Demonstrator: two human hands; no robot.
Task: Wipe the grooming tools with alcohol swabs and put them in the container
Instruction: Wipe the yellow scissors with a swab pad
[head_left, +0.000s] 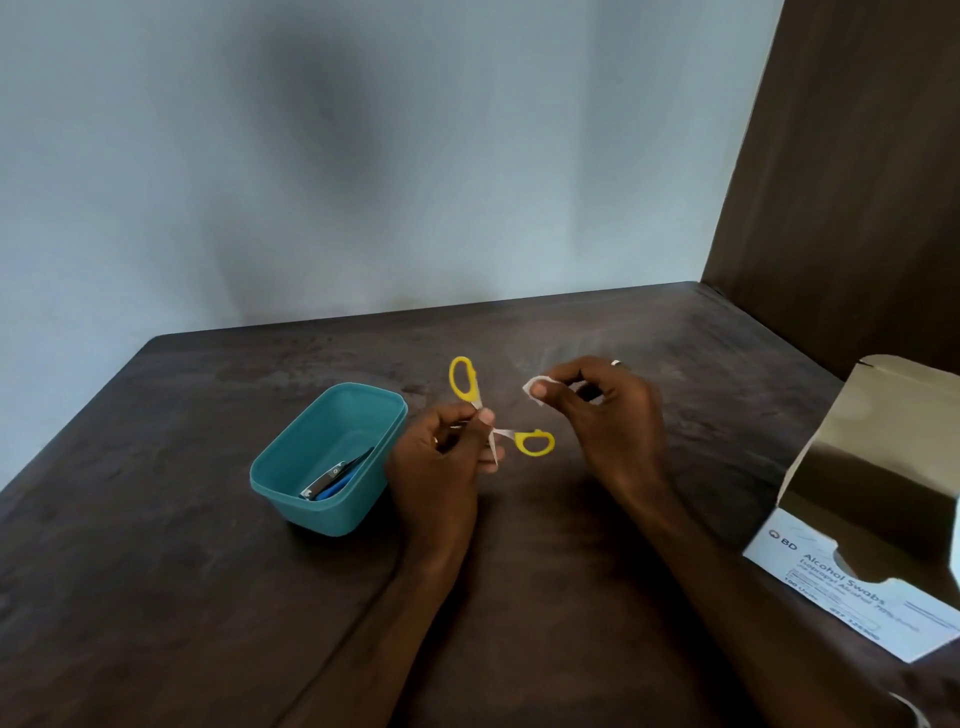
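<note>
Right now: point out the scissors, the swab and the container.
scissors (464, 383): head view, on the upper yellow handle loop.
swab (531, 387): head view, on the white corner beyond the right thumb.
container (332, 514): head view, on the teal near wall.

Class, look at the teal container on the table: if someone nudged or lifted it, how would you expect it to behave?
The teal container looks like thin plastic holding only a few small tools, so probably light and apt to slide on the table. Its wide, low shape suggests it would not tip easily. The tools would likely rattle inside.
</note>
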